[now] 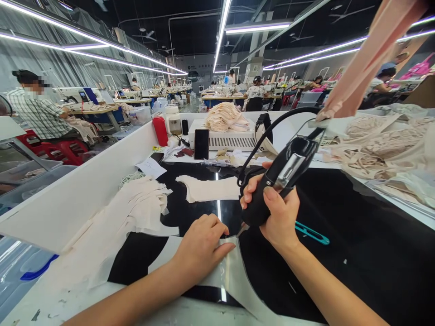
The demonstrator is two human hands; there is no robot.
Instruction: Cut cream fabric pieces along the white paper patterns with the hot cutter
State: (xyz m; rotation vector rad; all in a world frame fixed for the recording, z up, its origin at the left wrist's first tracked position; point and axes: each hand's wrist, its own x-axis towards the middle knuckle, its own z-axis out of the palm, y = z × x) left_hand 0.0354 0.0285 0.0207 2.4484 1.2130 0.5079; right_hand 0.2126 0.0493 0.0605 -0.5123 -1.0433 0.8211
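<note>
My right hand [277, 215] is wrapped around a black corded hand tool [282, 179] with a metal plate on its side; the thin tip points down at a pale fabric piece [234, 276] on the glossy black worktop [356, 244]. My left hand [200, 246] lies on that fabric piece, fingers curled and pressing it down just left of the tool tip. The tool's black cable [268, 131] loops up and back behind it.
A stack of white cut pieces [136, 208] lies to the left, another piece [209, 188] sits behind. Teal thread snips [311, 233] lie right of my hand. A beige fabric heap [384, 145], a white box [227, 138], a red bottle [160, 131] and seated workers [37, 113] are farther back.
</note>
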